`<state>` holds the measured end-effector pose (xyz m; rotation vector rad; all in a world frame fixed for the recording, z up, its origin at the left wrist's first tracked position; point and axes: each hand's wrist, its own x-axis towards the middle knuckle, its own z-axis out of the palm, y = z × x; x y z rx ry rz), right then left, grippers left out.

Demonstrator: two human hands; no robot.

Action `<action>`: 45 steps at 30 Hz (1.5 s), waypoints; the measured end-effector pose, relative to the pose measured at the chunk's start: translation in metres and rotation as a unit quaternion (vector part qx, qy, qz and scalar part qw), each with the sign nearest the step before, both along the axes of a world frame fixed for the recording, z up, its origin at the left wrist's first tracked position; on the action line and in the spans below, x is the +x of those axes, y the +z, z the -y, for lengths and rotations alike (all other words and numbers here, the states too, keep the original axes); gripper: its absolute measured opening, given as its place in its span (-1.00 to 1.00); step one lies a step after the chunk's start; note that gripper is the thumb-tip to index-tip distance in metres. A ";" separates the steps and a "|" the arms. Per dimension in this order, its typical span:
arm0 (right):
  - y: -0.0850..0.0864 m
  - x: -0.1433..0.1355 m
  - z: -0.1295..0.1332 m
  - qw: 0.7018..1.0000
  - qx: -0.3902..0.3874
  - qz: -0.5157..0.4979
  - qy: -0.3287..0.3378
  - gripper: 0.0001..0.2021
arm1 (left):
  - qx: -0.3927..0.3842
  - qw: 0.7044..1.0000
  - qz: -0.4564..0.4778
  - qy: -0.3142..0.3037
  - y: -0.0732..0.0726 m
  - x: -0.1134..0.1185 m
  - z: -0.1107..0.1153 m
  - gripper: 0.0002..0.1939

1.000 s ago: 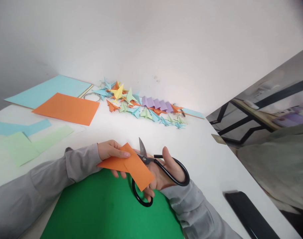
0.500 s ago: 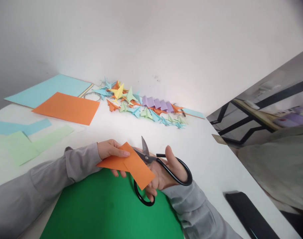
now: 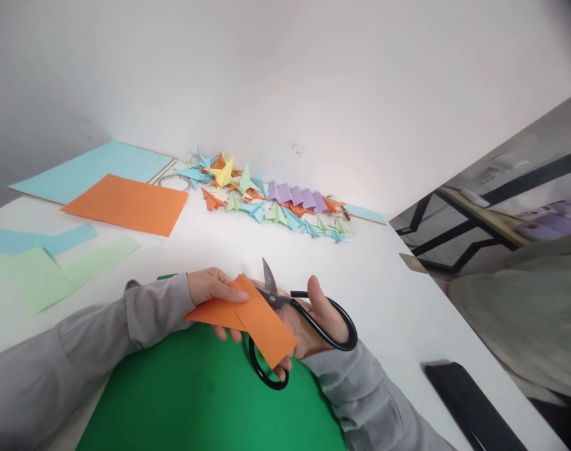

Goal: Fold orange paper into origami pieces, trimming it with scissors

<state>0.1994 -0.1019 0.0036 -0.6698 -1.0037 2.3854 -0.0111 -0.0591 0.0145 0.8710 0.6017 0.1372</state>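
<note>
Between the thumb and fingers of my left hand (image 3: 215, 290) are pinched two overlapping pieces of orange paper (image 3: 269, 330), one lying slantwise over the other. My right hand (image 3: 308, 322) has its thumb and fingers in the black-handled scissors (image 3: 272, 299). Their blades stand apart, one pointing up and the other running behind the orange paper, where its tip is hidden. The paper also covers part of my right fingers and one handle. Beneath both hands lies a green sheet (image 3: 210, 394).
Cut light-green paper (image 3: 46, 279) and blue strips (image 3: 74, 238) lie left. Behind them are an orange sheet (image 3: 126, 203) and a blue sheet (image 3: 95, 169). Folded paper shapes (image 3: 257, 194) line the wall. A black flat object (image 3: 471, 404) lies right, near the table edge.
The orange pieces have shifted slightly right and down with my left hand. The scissors have moved a little left, and their upper blade leans slightly more to the left.
</note>
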 end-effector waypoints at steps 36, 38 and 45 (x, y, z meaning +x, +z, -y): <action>0.017 0.007 -0.006 0.991 0.054 -0.007 -0.126 -0.26 | -0.002 1.000 0.005 -0.006 -0.001 -0.001 0.004 -0.74; 0.014 0.007 -0.010 0.982 0.075 0.039 -0.166 -0.31 | 0.000 1.000 0.010 0.011 -0.002 0.000 0.002 -0.74; -0.004 0.009 -0.011 0.772 0.354 0.326 -0.416 -0.44 | 0.016 0.994 0.022 0.104 -0.007 0.001 -0.001 -0.74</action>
